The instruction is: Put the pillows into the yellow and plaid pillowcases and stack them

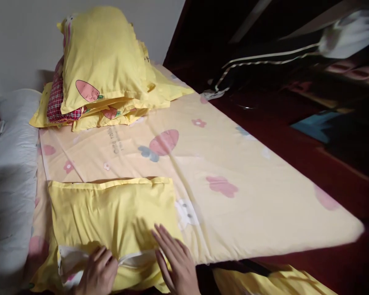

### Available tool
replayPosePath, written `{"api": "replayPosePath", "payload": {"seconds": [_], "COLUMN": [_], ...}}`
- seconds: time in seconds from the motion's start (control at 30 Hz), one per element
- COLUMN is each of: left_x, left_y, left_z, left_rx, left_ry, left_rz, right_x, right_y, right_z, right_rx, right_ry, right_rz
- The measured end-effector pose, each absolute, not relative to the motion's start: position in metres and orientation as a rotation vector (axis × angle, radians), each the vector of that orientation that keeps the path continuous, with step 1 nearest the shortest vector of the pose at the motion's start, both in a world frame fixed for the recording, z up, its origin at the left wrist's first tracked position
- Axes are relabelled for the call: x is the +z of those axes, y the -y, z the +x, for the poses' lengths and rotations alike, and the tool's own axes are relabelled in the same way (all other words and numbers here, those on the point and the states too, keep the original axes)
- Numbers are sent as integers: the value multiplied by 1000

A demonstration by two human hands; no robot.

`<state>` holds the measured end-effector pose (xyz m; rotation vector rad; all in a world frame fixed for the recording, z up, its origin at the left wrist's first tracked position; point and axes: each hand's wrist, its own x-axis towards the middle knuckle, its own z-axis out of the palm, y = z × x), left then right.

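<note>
A yellow pillow in its case lies on the near left part of the bed. Its open end faces me, and the white inner pillow shows there. My left hand rests on that open end with its fingers curled at the white fabric and the case's edge. My right hand lies flat on the pillowcase's near right corner, fingers stretched out and together.
The bed carries a pale yellow sheet with pink and blue prints. A stack of yellow pillows with a red checked cloth sits at the far end. A white quilt lies along the left. Dark floor and clothing are on the right.
</note>
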<state>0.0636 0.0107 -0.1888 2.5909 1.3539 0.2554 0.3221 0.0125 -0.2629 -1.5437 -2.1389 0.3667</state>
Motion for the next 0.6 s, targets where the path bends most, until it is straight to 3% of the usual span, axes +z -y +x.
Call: {"api": "replayPosePath", "payload": {"seconds": [0.17,0.27,0.43,0.53,0.6], "left_x": [-202,-208,-202,-203,-208], "left_y": [-19,-30,-73,-120,-146], "left_z": [76,60,0,-43,-69], "left_rx": [84,166,820,1066,947], "left_ry": [-1374,-1389,-1708,-2160,-2419], "left_rz": [2458,2008,1084,1099,1218], "right_x": [-321,-340,-321,-300,-289], "right_y": [-61,-56,-49,-88,-129], "right_z": [291,304,354,370,374], "right_rx": [362,438,684,854,776], "right_ry": [2126,2151,2102,1991,1875], "right_rz": [-1739,-1688,-1680,-1863,-1916]}}
